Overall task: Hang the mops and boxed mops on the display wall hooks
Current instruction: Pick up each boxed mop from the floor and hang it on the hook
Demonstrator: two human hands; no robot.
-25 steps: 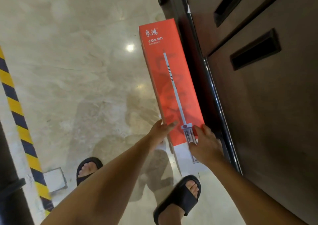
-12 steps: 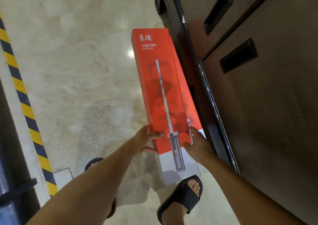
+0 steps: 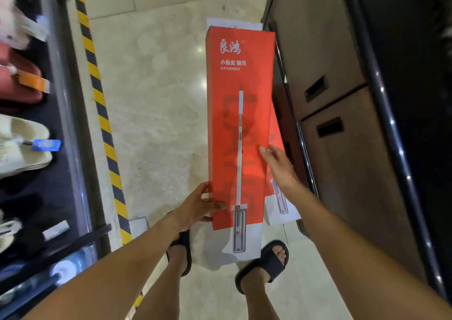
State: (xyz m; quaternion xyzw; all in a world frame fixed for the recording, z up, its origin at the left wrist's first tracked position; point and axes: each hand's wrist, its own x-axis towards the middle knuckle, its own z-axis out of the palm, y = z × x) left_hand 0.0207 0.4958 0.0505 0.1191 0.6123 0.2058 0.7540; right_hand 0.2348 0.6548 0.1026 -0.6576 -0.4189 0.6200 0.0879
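Above the pale marble floor (image 3: pixel 156 94), between two outstretched arms, the left hand (image 3: pixel 195 207) grips the near left edge of a tall red-and-white cardboard mop box (image 3: pixel 241 80), thumb across its front and fingers curled round its side. The right hand (image 3: pixel 278 165) lies against the box's right edge farther up, fingers straight. The box is closed and upright. Its front shows a printed mop and the white characters 良鸿 and 小仙女 轻巧. A second matching red box (image 3: pixel 281 209) stands just behind it to the right, beside a dark brown cabinet (image 3: pixel 342 160).
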